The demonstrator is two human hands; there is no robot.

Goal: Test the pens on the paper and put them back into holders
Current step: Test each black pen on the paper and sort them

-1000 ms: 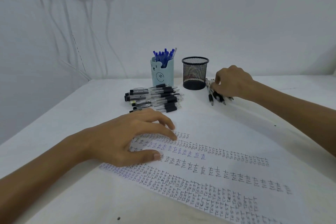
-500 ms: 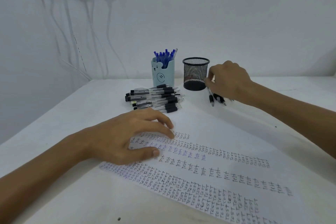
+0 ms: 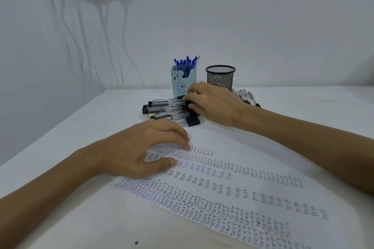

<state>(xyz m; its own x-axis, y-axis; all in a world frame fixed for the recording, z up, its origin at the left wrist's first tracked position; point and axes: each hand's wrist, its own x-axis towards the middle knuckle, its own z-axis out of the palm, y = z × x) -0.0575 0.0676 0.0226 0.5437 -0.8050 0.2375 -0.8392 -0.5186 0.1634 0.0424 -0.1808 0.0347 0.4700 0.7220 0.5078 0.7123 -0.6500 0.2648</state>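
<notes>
A white paper (image 3: 232, 184) covered in rows of "TEST" writing lies on the table. My left hand (image 3: 145, 151) rests on its left end, fingers spread and fingertips pressing the sheet. A pile of clear pens with black caps (image 3: 166, 109) lies behind the paper. My right hand (image 3: 210, 103) is over the pile's right end, thumb and fingers pinching the black grip of a top pen. A light blue bear holder (image 3: 182, 85) holds several blue pens. The black mesh holder (image 3: 220, 77) stands to its right. A second group of black pens (image 3: 245, 97) lies behind my right wrist.
The white table (image 3: 81, 168) meets a white wall at the back. White cables (image 3: 85, 36) hang from a wall socket at the upper left. A small dark speck (image 3: 136, 242) lies near the table's front edge.
My right hand left the pens beside the mesh holder and moved left onto the pile of black pens. My left hand stayed on the paper.
</notes>
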